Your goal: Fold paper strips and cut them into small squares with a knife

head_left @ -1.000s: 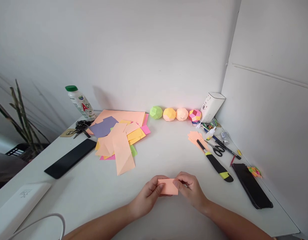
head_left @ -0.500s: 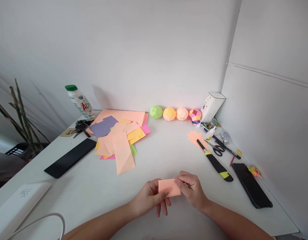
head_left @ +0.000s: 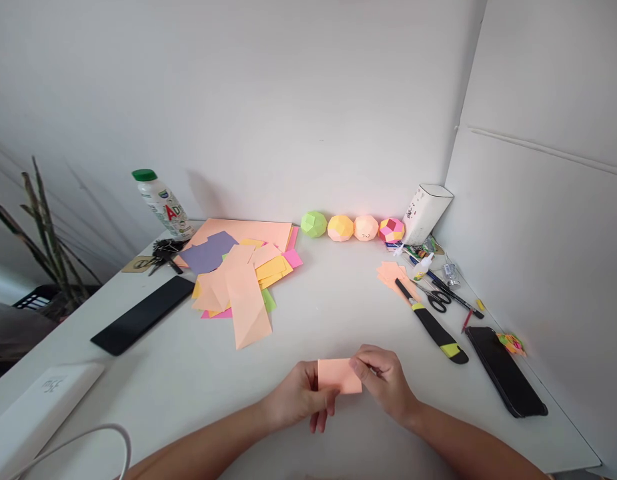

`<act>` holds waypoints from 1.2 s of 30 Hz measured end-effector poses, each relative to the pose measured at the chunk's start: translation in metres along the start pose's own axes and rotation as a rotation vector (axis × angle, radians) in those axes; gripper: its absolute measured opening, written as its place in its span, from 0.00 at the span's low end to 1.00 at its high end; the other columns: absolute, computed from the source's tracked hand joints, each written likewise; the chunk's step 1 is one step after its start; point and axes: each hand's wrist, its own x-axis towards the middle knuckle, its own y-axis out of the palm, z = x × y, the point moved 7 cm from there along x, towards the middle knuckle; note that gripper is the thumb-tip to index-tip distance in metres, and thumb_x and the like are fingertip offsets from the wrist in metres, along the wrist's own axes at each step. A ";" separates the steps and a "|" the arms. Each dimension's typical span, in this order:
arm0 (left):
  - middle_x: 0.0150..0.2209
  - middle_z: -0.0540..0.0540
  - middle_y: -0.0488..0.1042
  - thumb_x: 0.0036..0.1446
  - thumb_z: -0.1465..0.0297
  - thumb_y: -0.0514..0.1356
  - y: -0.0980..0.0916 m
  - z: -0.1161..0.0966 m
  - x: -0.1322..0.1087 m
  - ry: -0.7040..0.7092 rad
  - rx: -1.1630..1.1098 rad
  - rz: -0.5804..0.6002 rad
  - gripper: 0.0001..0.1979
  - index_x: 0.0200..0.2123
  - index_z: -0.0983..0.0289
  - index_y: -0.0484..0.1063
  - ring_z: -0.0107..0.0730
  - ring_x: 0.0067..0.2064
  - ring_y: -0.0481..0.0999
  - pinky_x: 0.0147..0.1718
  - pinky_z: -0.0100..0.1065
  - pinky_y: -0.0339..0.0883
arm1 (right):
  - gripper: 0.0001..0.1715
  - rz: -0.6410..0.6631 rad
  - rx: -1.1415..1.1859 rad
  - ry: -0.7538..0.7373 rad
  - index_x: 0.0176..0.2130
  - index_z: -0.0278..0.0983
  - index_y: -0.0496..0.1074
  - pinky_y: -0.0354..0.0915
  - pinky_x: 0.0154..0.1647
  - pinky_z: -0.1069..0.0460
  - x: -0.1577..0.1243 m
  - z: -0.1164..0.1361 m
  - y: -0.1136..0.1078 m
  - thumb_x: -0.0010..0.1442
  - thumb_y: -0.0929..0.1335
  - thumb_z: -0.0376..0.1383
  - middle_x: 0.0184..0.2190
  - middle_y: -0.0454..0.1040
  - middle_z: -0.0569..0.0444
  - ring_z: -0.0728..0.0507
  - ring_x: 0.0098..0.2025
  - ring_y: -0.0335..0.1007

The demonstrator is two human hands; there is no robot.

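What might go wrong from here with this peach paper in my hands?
The paper is pinched only at its side edges by the left hand and right hand, so it may slip or crease crooked. The knife lies near the right hand; a careless sweep might knock it.

The left hand [head_left: 301,397] and right hand [head_left: 383,380] leave no passage between them — the orange paper [head_left: 338,375] they pinch bridges the gap. Ahead, a broad bare lane of bench [head_left: 333,300] runs back to the row of paper balls [head_left: 341,228] at the wall. The loose paper pile [head_left: 238,280] and a black phone [head_left: 143,315] hem it on the left; a utility knife [head_left: 431,325], scissors [head_left: 438,301] and a second phone [head_left: 505,380] crowd the right, along the side wall [head_left: 538,253].
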 end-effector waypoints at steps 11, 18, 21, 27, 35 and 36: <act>0.12 0.46 0.64 0.50 0.62 0.60 0.002 -0.006 -0.003 -0.019 0.037 -0.023 0.18 0.15 0.64 0.63 0.24 0.14 0.68 0.15 0.25 0.59 | 0.24 0.004 0.100 0.123 0.19 0.37 0.61 0.56 0.24 0.53 -0.001 -0.012 0.000 0.61 0.64 0.46 0.18 0.57 0.59 0.50 0.23 0.54; 0.14 0.47 0.69 0.54 0.55 0.59 -0.004 -0.005 -0.002 0.046 0.025 -0.080 0.18 0.26 0.65 0.65 0.24 0.14 0.66 0.16 0.26 0.61 | 0.28 0.165 0.357 0.250 0.50 0.40 0.60 0.66 0.40 0.50 -0.009 -0.021 0.026 0.51 0.71 0.36 0.39 0.70 0.53 0.46 0.39 0.68; 0.14 0.46 0.69 0.54 0.56 0.60 -0.004 -0.004 -0.002 0.035 0.028 -0.090 0.16 0.30 0.65 0.66 0.25 0.13 0.66 0.16 0.27 0.61 | 0.28 0.152 0.346 0.249 0.50 0.41 0.58 0.66 0.42 0.50 -0.011 -0.023 0.030 0.50 0.69 0.31 0.40 0.70 0.54 0.47 0.39 0.68; 0.13 0.46 0.69 0.53 0.60 0.59 0.002 -0.002 -0.002 0.016 0.027 -0.074 0.14 0.33 0.65 0.67 0.25 0.13 0.66 0.15 0.26 0.61 | 0.29 0.133 0.273 0.244 0.49 0.41 0.58 0.66 0.37 0.52 -0.013 -0.026 0.031 0.48 0.67 0.26 0.34 0.69 0.57 0.49 0.34 0.67; 0.11 0.46 0.65 0.51 0.59 0.60 -0.006 -0.004 -0.002 0.038 -0.044 -0.173 0.18 0.18 0.63 0.60 0.23 0.12 0.65 0.13 0.25 0.60 | 0.28 0.095 0.228 0.188 0.47 0.41 0.58 0.63 0.38 0.51 0.003 -0.032 0.008 0.46 0.66 0.26 0.27 0.65 0.62 0.48 0.32 0.64; 0.11 0.46 0.65 0.51 0.57 0.60 -0.008 -0.005 -0.001 0.041 -0.053 -0.187 0.20 0.17 0.62 0.58 0.23 0.12 0.65 0.13 0.25 0.59 | 0.27 0.060 0.223 0.183 0.46 0.40 0.59 0.63 0.36 0.52 0.006 -0.036 0.000 0.46 0.66 0.27 0.25 0.63 0.63 0.49 0.30 0.63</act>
